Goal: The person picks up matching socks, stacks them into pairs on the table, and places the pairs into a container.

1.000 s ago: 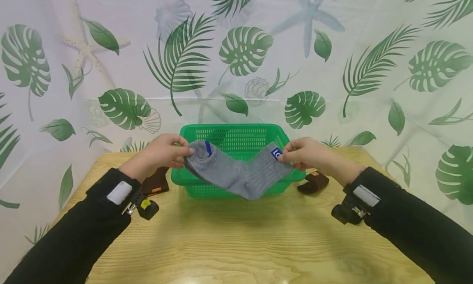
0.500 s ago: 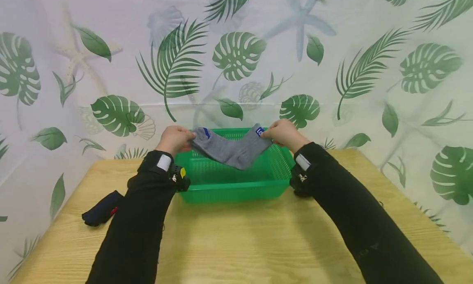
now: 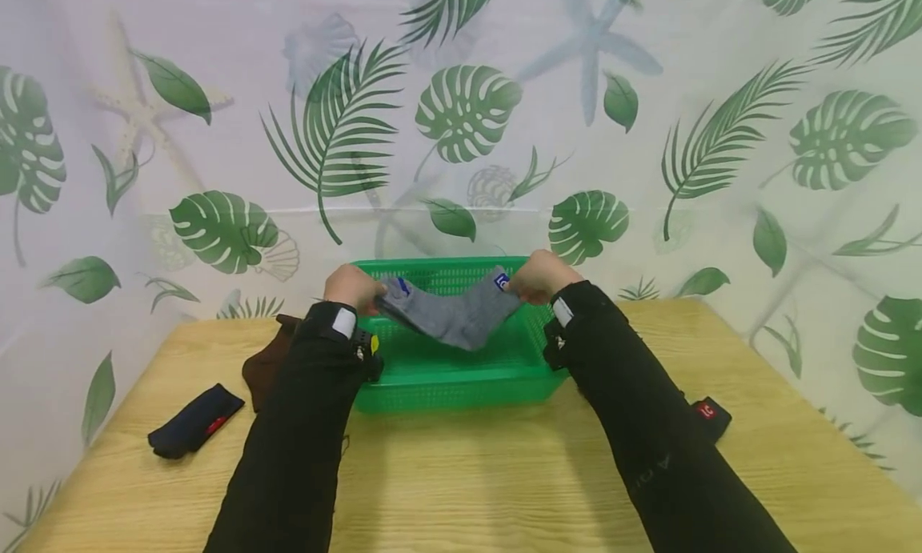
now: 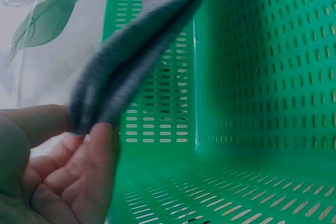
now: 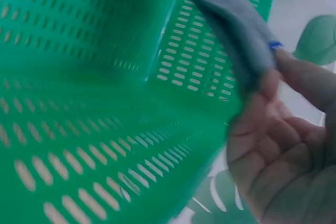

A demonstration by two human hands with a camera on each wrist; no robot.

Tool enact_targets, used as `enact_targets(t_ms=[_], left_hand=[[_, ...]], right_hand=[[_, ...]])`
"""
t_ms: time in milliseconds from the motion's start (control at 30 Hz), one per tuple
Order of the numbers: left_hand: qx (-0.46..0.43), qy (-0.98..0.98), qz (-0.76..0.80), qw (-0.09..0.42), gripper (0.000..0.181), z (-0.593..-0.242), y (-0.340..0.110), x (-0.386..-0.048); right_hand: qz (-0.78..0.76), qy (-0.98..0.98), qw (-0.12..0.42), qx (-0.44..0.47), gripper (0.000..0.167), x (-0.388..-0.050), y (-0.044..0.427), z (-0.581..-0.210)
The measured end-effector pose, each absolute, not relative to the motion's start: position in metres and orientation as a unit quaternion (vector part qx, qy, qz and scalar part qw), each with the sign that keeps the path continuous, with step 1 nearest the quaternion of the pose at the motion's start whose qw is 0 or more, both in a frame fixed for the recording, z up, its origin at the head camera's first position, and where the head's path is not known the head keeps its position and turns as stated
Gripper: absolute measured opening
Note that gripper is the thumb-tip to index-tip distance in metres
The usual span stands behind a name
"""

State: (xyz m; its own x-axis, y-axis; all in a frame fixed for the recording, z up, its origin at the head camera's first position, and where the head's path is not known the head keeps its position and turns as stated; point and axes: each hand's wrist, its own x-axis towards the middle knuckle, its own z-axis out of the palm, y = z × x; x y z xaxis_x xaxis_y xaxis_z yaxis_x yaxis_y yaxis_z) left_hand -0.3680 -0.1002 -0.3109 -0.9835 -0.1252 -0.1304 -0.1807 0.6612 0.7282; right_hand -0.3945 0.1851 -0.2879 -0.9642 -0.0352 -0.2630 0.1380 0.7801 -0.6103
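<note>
A grey sock (image 3: 457, 317) with blue marks hangs in a sagging curve between my two hands, over the green perforated basket (image 3: 454, 389). My left hand (image 3: 353, 289) pinches one end of it, and the left wrist view shows the folded grey cloth (image 4: 126, 66) between thumb and fingers. At the other end, beside the blue label, my right hand (image 3: 539, 277) pinches the sock. In the right wrist view the cloth (image 5: 231, 19) comes down to the thumb and fingertips, slightly blurred. The basket's inside shows below the sock.
On the wooden table (image 3: 461, 481), a dark navy sock (image 3: 194, 421) with a red mark lies at the left. A brown sock-like piece (image 3: 266, 369) is partly behind my left sleeve. Another dark piece with a red label (image 3: 711, 417) shows beside my right sleeve. A leaf-patterned cloth hangs behind.
Both hands have carried the grey sock forward, away from me, from in front of the basket to over it, then slightly lower. The view has shifted, bringing the navy sock into sight.
</note>
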Motion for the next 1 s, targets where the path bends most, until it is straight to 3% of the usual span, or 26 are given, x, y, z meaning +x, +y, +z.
enact_targets(t_ms=[200,367,433,533,633,767,1000], left_hand=[[-0.072,0.915,0.38,0.112,0.028,-0.314,-0.096,-0.371],[-0.036,0.938,0.307,0.158,0.03,-0.312,-0.09,-0.371],[-0.026,0.944,0.281,0.172,0.034,-0.311,-0.087,-0.369],[-0.022,0.943,0.268,0.196,0.044,-0.31,-0.083,-0.365],[-0.016,0.941,0.258,0.218,0.049,-0.31,-0.08,-0.362],[0.008,0.941,0.247,0.231,0.052,-0.31,-0.079,-0.358],[0.03,0.922,0.327,0.204,0.047,-0.3,-0.084,-0.35]], right_hand=[[-0.361,0.911,0.193,0.045,0.028,-0.39,0.192,-0.292],[-0.302,0.928,0.215,0.045,0.013,-0.388,0.192,-0.3],[-0.254,0.938,0.232,0.044,0.021,-0.387,0.191,-0.304],[-0.174,0.956,0.235,0.038,0.026,-0.384,0.189,-0.312],[-0.109,0.97,0.215,0.025,0.02,-0.379,0.185,-0.316],[-0.061,0.979,0.196,0.007,0.029,-0.372,0.18,-0.315],[-0.061,0.978,0.2,-0.025,0.033,-0.363,0.177,-0.301]])
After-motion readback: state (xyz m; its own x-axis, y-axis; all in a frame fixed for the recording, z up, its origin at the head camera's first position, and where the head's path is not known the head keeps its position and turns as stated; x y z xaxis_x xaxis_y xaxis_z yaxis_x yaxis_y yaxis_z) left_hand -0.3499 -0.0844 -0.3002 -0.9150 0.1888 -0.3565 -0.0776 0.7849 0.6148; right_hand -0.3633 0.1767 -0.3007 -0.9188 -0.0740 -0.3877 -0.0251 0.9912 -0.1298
